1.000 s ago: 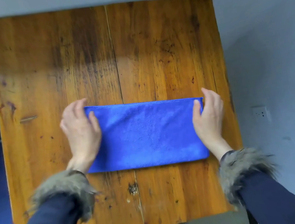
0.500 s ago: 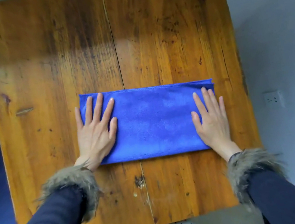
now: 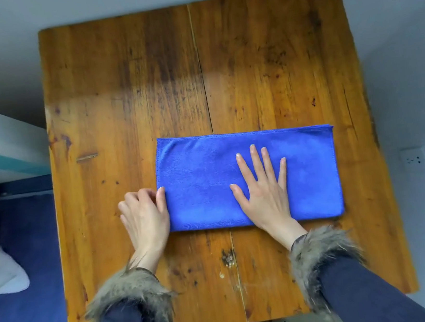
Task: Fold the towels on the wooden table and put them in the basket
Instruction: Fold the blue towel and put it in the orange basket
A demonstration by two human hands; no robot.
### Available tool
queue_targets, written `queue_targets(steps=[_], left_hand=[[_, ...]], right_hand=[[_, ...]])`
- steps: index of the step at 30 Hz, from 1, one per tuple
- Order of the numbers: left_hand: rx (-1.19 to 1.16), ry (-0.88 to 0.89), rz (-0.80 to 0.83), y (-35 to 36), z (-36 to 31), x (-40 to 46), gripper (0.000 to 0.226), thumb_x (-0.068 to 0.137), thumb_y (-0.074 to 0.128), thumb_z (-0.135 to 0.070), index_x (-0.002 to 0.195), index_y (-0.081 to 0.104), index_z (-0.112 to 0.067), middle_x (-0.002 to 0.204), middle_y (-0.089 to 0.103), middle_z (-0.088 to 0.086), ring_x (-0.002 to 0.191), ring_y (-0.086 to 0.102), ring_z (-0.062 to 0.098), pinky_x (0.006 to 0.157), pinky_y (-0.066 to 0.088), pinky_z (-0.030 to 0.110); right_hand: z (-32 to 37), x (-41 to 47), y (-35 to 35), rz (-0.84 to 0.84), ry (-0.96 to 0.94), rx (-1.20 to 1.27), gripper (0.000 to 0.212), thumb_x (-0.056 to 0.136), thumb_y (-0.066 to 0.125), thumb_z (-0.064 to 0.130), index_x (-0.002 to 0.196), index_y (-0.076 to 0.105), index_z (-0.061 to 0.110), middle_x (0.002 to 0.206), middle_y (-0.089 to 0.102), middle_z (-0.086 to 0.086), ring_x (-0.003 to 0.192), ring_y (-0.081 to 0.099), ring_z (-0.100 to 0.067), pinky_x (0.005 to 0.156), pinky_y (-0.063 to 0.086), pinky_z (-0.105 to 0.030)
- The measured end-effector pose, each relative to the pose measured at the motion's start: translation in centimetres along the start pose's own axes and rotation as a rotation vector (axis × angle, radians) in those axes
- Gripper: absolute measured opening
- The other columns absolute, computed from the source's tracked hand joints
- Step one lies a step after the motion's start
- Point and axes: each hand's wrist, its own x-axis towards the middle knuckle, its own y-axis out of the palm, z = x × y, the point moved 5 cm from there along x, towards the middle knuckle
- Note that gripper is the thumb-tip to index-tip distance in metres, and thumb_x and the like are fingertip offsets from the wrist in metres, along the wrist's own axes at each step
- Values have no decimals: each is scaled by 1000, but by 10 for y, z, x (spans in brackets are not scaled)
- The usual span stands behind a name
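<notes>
- Blue towel (image 3: 209, 188): already a long flat rectangle, lying across the near-middle of the wooden table (image 3: 119, 92), long axis left-right, spanning the centre seam between the two planks. Stitched edge on the far side, clean fold line on the near side.
- Right hand (image 3: 264, 194): flat, fingers straight and spread, palm down on the towel a bit right of its middle. Holds nothing, just pins the cloth.
- Left hand (image 3: 146, 219): at the towel's left short edge, fingers curled, thumb touching the hem. Looks like it's taking hold of that edge; can't tell if the fingers are under the cloth yet or only beside it.
- Step in hand, my read: fold crosswise, left end over to the right end.
- To do it well: get both layers of the left edge in the pinch, not just the top one. Keep the right palm as anchor near the intended crease so the towel doesn't slide on the smooth wood. Carry the left end over low, line up corners with the right edge, then slide the right hand out and press the new crease flat.
- Risk: layers shear apart mid-fold, corners end up offset.
- Basket: not in view. Other towels: none visible on the table.
- Surroundings: fur-trimmed cuffs on dark sleeves, grey floor, wall socket (image 3: 414, 159) at right, blue bedding (image 3: 16, 270) at left.
</notes>
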Motion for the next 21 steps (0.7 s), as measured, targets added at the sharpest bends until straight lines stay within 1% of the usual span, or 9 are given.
queue_targets(steps=[3, 8, 10, 11, 13, 15, 17, 19, 21], left_hand=[[16, -8, 68, 8, -3, -3, 36, 92, 51, -36, 106, 55, -3, 110, 48, 21, 104, 41, 38, 84, 34, 47], [-50, -162, 209, 10, -8, -2, 38, 92, 51, -37, 114, 51, -5, 122, 39, 17, 118, 34, 35, 90, 35, 46], [-63, -178, 260, 8, -13, 3, 36, 92, 50, -35, 112, 53, -6, 123, 40, 16, 118, 37, 35, 92, 36, 44], [-84, -165, 267, 7, -16, 5, 33, 92, 51, -33, 109, 53, -6, 120, 43, 15, 114, 41, 34, 90, 37, 43], [-168, -125, 254, 4, -17, 6, 22, 91, 51, -30, 99, 52, -9, 105, 51, 10, 99, 50, 32, 79, 38, 36], [-278, -129, 278, 3, -11, 7, 17, 90, 54, -27, 92, 47, -12, 84, 53, 1, 85, 49, 28, 68, 30, 29], [-429, -184, 341, 4, -3, 10, 19, 87, 60, -26, 96, 50, -12, 73, 53, -4, 81, 52, 23, 65, 31, 27], [-628, -275, 410, 5, 3, 13, 31, 84, 67, -21, 108, 55, -6, 72, 56, -2, 74, 57, 17, 63, 40, 28], [-847, -363, 534, 2, 1, 13, 35, 84, 67, -12, 114, 55, -1, 76, 62, 4, 69, 62, 13, 62, 50, 26]], right_hand=[[0, 2, 6, 2, -1, -44, 61, 90, 31, 52, 145, 27, 24, 155, 22, -5, 144, 13, -24, 113, 5, -56], [-1, 1, 7, -1, 19, -81, 60, 91, 30, 51, 145, 28, 25, 154, 23, -5, 143, 14, -24, 113, 9, -57], [-1, 2, 6, 0, 19, -79, 60, 91, 30, 51, 145, 27, 25, 154, 23, -6, 143, 14, -25, 113, 10, -57], [-1, 2, 6, 1, 24, -80, 60, 91, 30, 51, 145, 27, 25, 154, 23, -5, 143, 15, -25, 113, 10, -57], [-1, 2, 7, 9, 35, -83, 61, 91, 30, 51, 145, 26, 25, 154, 23, -5, 143, 16, -25, 113, 11, -57], [-1, 2, 6, 13, 38, -90, 61, 90, 30, 51, 145, 26, 25, 154, 23, -5, 143, 16, -25, 112, 12, -57], [0, 2, 6, 16, 36, -95, 61, 90, 30, 51, 145, 26, 25, 154, 24, -5, 143, 16, -24, 112, 12, -57], [0, 2, 6, 20, 39, -96, 61, 90, 30, 50, 145, 27, 25, 154, 24, -6, 143, 16, -25, 112, 11, -57], [1, 3, 4, 34, 44, -104, 61, 90, 30, 50, 145, 27, 24, 154, 24, -6, 143, 15, -25, 112, 11, -57]])
